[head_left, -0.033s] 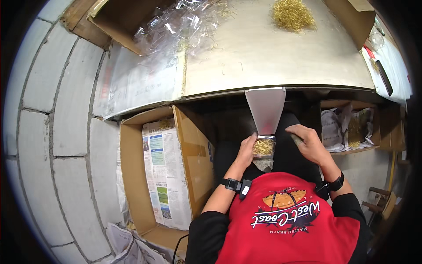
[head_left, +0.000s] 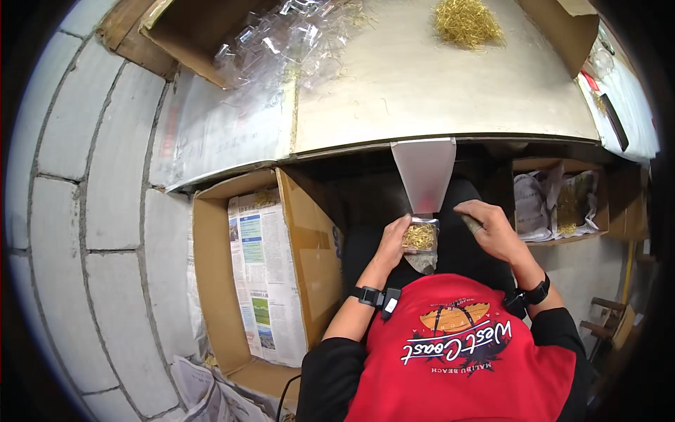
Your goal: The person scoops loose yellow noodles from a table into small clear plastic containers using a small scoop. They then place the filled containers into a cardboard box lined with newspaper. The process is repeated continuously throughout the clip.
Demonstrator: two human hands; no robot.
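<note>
Left hand [head_left: 394, 243] grips the box [head_left: 420, 238]; right hand [head_left: 496, 231], loosely open, seems empty; best keep the box level.

We see bright gold in the tangled heap [head_left: 467, 25], top right of centre, and gold again inside the small clear box [head_left: 420, 238] near the middle. Our tabletop [head_left: 443, 98] is pale cream, the chute [head_left: 424, 169] below it milky white. At lower centre we have a red shirt [head_left: 429, 359] with a white, orange and dark print, black sleeves [head_left: 330, 376] and black wristbands [head_left: 370, 295]. Left of centre, we find a brown carton [head_left: 309, 246] and newspaper [head_left: 281, 295] in white, grey, blue and green; far left, a pale grey wall [head_left: 112, 204] patterned with darker joint lines.
</note>
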